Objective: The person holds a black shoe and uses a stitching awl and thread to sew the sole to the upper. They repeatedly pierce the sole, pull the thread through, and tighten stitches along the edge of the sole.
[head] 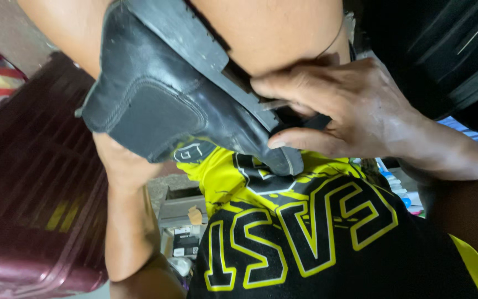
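Black boot (183, 105) lies sole-up across the person's lap, toe just above the yellow-and-black shirt (305, 232). Right hand (355, 111) at boot's toe end, fingers clenched on a thin tool pressed w/ thumb against the sole edge (239, 83). Left hand hidden behind boot; can't tell its grip.

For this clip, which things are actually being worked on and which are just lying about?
In use:
- black shoe, sole side up
- right hand, fingers at the sole edge
- thin tool, only partly visible

Lying about:
- maroon case
- grey box
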`<state>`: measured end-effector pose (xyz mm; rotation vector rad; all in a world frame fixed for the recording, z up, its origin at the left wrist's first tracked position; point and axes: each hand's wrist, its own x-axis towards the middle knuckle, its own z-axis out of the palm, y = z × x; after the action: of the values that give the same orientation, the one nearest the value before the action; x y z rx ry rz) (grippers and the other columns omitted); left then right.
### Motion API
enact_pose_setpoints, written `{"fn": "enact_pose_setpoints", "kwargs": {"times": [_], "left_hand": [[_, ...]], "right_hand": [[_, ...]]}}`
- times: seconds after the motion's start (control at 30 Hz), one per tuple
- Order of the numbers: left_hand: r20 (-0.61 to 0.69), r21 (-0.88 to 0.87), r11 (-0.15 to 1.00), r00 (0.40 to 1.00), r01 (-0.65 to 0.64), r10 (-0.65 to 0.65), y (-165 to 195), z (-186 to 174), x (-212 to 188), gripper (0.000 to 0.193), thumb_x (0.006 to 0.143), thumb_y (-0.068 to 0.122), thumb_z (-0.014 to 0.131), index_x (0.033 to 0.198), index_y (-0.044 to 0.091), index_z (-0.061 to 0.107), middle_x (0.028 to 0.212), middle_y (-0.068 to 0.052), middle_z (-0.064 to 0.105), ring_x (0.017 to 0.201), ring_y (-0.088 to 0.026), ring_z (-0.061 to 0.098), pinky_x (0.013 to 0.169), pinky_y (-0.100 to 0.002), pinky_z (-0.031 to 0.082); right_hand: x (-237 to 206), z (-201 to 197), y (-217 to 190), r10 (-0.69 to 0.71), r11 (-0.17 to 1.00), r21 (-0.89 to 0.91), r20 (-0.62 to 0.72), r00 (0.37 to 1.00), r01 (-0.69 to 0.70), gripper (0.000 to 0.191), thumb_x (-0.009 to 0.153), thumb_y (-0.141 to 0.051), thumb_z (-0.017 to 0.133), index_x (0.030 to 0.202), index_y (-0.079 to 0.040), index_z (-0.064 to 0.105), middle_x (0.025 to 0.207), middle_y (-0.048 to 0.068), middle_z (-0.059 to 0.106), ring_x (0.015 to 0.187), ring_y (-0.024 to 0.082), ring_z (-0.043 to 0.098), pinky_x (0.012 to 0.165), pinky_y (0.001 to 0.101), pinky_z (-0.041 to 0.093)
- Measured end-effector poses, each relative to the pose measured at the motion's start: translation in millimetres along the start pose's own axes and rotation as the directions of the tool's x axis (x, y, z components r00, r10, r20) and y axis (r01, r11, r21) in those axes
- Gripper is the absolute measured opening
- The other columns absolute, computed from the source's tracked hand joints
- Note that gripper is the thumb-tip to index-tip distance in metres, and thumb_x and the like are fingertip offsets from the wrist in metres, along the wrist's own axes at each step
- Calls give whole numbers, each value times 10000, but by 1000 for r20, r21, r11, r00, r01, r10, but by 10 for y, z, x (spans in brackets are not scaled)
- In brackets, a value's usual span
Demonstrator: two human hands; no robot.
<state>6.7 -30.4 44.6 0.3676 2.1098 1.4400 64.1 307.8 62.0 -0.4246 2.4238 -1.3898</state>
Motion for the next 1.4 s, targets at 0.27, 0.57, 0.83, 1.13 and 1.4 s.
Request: {"fn": "enact_pose_setpoints", "kwargs": {"times": [0.27, 0.57, 0.83, 1.13, 1.4], "left_hand": [[232, 185, 983, 972, 2, -46, 103, -162, 106, 465, 765, 114, 841, 1187, 8, 678, 1181, -155, 708, 1086, -283, 694, 969, -401, 533], [284, 262, 963, 949, 59, -135, 142, -200, 227, 463, 770, 153, 872, 1174, 21, 689, 1148, -143, 721, 1045, -273, 704, 910, -395, 545], [274, 206, 975, 952, 82, -138, 9, -187, 150, 480, 768, 159, 883, 1179, 18, 680, 1144, -128, 719, 1036, -254, 703, 908, -385, 552], [294, 178, 978, 943, 109, -159, -69, -232, 192, 500, 766, 166, 894, 1186, 14, 670, 1139, -110, 717, 1027, -232, 701, 906, -372, 561], [292, 44, 982, 938, 185, -190, -154, -275, 186, 559, 755, 171, 905, 1222, 6, 645, 1166, -92, 709, 1042, -209, 697, 914, -354, 568]], "right_hand": [[15, -475, 0, 339, 924, 145, 118, 933, -354, 194, 922, -178, 728, 872, 6, 694, 923, 130, 697, 809, 187, 689, 699, 335, 529], [107, -150, 79, 285, 210, 978, -53, 957, -8, 206, 1091, -234, 602, 962, -75, 582, 954, 167, 698, 788, 191, 694, 605, 198, 524], [286, -122, 17, 183, 431, 890, 79, 980, -152, 257, 1133, -229, 545, 926, -84, 500, 721, 7, 540, 627, 45, 460, 597, 229, 371], [397, -47, 34, 314, 615, 752, 40, 948, -236, 435, 1107, -217, 558, 716, -112, 398, 618, -47, 393, 521, 33, 343, 525, 226, 281], [274, 49, 51, 373, 310, 944, -14, 928, -110, 346, 1105, -243, 557, 819, -104, 421, 587, -31, 410, 486, 19, 358, 489, 192, 298]]}}
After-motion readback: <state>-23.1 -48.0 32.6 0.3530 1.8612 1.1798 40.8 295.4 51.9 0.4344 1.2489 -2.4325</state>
